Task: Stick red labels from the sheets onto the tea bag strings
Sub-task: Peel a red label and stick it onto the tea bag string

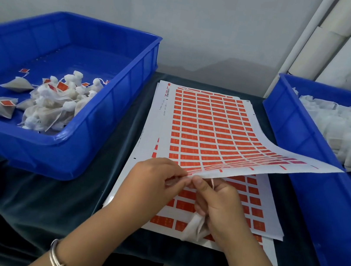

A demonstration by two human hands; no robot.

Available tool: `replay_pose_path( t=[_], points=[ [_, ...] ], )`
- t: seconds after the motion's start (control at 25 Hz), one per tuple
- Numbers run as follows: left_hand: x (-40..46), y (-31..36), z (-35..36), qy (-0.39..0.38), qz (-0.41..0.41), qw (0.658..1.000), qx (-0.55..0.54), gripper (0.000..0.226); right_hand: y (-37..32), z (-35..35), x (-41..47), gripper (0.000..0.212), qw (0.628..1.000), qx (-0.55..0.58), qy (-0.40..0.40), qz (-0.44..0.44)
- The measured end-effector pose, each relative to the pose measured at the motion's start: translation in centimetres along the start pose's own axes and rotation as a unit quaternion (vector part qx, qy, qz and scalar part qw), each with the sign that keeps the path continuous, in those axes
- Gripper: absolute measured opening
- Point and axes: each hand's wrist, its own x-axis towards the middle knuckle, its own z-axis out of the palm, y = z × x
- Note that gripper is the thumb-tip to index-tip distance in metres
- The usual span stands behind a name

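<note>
We are working at a dark-clothed counter [24,190] against a pale wall. Our left hand [151,180] is pinching the lifted label sheet [212,124] by its edge, while our right hand [218,207] is holding a tea bag [193,227] and its string. The left bin [110,105] is holding few labelled bags; the right bin [289,127] is holding many, apparently unlabelled, so much is remaining.

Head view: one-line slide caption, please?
Both hands pinch the lifted label sheet edge; right hand also holds a tea bag.

A dark cloth [23,201] covers the table, white pipes [334,38] stand against the grey wall [188,9].
</note>
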Motion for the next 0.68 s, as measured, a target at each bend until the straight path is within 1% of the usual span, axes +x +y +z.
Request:
replay_pose_path(
  t=[0.08,0.16,0.24,0.28,0.32,0.4,0.48,0.56,0.68],
  points=[
    [-0.3,0.0,0.1,0.01,0.0,1.0,-0.025,0.027,0.4,-0.1,0.4,0.02,0.994,0.103,-0.022,0.026],
    [-0.7,-0.3,0.4,0.027,0.005,0.999,-0.045,0.028,0.7,0.0,0.5,0.018,0.979,0.191,-0.039,0.058],
    [-1.0,-0.5,0.7,0.051,0.015,0.998,-0.045,0.02,1.0,0.3,0.5,0.019,0.973,0.219,-0.042,0.067],
    [-1.0,-0.6,0.8,0.057,0.015,0.997,-0.043,0.017,1.1,0.4,0.4,0.02,0.977,0.204,-0.038,0.057],
    [-1.0,-0.7,0.7,0.057,0.012,0.997,-0.04,0.016,1.0,0.4,0.3,0.021,0.985,0.164,-0.029,0.038],
    [-0.7,-0.7,0.5,0.043,0.007,0.999,-0.025,0.015,0.6,0.3,0.1,0.023,1.0,0.029,-0.005,-0.003],
    [-0.6,-0.6,0.1,0.021,0.007,1.0,-0.005,0.015,0.4,0.2,0.0,0.024,0.996,-0.084,0.018,-0.039],
    [-0.3,-0.5,-0.3,0.007,-0.003,1.0,-0.003,0.013,0.2,0.2,-0.1,0.023,0.988,-0.137,0.026,-0.068],
    [0.2,-0.5,-0.6,-0.016,-0.021,1.0,0.005,0.012,0.3,0.3,-0.1,0.022,0.982,-0.16,0.032,-0.09]
  ],
)
